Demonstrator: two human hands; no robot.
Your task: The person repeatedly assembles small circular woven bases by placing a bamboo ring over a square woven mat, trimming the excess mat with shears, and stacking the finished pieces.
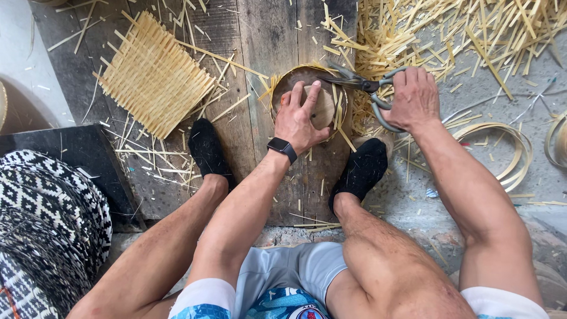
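- The left hand (302, 121), a black smartwatch (282, 147) on its wrist, presses flat with fingers spread on a pale wooden block (322, 109) that sits on a round woven bamboo piece (307, 88), pinning it to the dark weathered wooden floorboards (266, 35).
- The right hand (415, 97) is closed around the looped handles of large grey metal shears (369, 88); the blades point left over the round piece's upper rim, where loose strip ends stick out.
- Two feet in black socks (208, 150) stand on the boards either side of the left forearm, leaving only a narrow lane between them.
- A flat square mat of woven bamboo strips (152, 74) lies well apart at upper left, its edges frayed.
- A heap of pale bamboo offcuts (449, 29) crowds the upper right, just beyond the shears.
- Coiled bamboo hoops (502, 147) lie on grey concrete ground (472, 88) at right.
- A black-and-white patterned woven basket (47, 224) fills the lower left.
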